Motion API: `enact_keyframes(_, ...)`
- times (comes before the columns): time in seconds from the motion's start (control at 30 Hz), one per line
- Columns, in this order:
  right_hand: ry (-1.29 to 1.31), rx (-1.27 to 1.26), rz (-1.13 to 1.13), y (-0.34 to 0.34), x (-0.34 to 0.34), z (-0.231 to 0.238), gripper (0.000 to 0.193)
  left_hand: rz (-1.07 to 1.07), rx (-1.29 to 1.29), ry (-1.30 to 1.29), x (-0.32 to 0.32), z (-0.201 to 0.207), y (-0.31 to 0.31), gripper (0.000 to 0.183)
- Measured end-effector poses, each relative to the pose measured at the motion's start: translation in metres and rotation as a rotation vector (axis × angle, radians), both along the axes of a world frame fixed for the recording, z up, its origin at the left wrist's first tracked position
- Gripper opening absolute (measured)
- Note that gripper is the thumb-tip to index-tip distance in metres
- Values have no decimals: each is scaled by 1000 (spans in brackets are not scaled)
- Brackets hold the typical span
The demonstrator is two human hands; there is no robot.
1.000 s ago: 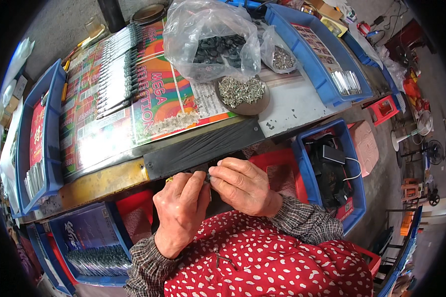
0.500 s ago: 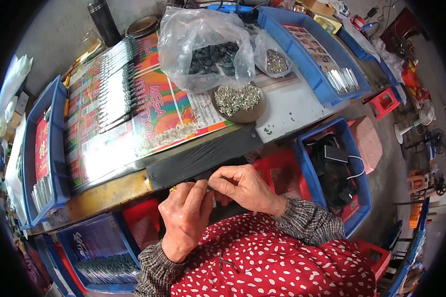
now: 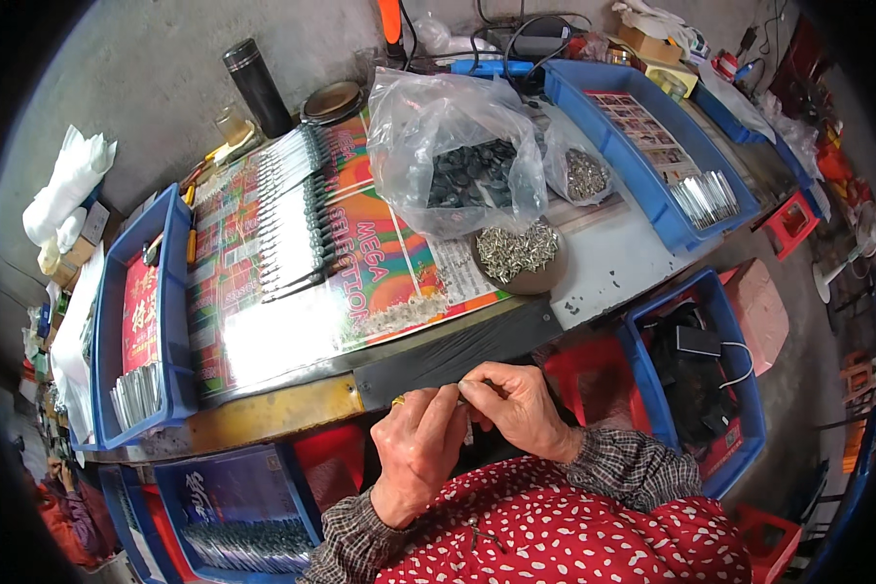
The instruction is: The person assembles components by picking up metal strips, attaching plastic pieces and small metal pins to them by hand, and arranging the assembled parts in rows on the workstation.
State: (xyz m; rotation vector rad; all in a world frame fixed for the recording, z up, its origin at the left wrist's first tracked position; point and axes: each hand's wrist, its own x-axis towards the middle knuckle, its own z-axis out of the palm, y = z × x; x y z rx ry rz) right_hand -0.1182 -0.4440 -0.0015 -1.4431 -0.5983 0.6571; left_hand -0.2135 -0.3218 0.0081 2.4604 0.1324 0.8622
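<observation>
My left hand (image 3: pixel 417 453) and my right hand (image 3: pixel 524 414) meet in front of the bench's near edge. Both are closed, fingertips and thumbs pressed together on something small, which the fingers almost wholly hide. Just beyond them, on the bench, a round dark dish (image 3: pixel 545 279) holds a heap of small silvery metal pins. Behind the dish is a clear plastic bag (image 3: pixel 399 146), its mouth open on many black oval pieces (image 3: pixel 472 175). A smaller clear bag (image 3: pixel 586 175) of tiny metal parts leans beside it. Left of these, slim metal pieces with dark ends (image 3: pixel 297 209) lie in a row.
Blue trays with metal strips stand at the bench's left (image 3: pixel 177 321) and right (image 3: pixel 642 180). Below the bench are a blue crate (image 3: pixel 652 389) of dark items and a blue bin (image 3: pixel 248 540) of dark-ended pieces. A black flask (image 3: pixel 258 88) stands by the wall.
The whole view has swung, so the bench and my hands appear farther right and lower. Both hands stay pinched together, with little visible change in their grip.
</observation>
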Motion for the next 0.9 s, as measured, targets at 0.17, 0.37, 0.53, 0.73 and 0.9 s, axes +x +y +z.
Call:
enact_keyframes(0.17, 22, 15, 2, 4, 1, 1, 21, -41, 57, -23, 2, -1, 7, 27)
enact_keyframes(0.37, 25, 22, 39, 5, 7, -1, 21, -68, -64, 0, 6, 3, 11, 29)
enact_keyframes(0.53, 27, 5, 74, 7, 14, 12, 22, -30, -34, -21, 9, 5, 16, 29)
enact_keyframes(0.73, -463, 28, -57, 2, 33, 16, 23, -15, 6, 67, 10, 15, 39, 28)
enact_keyframes(0.9, -620, -21, -121, 7, 47, 11, 18, 113, 79, 93, 22, 20, 95, 29)
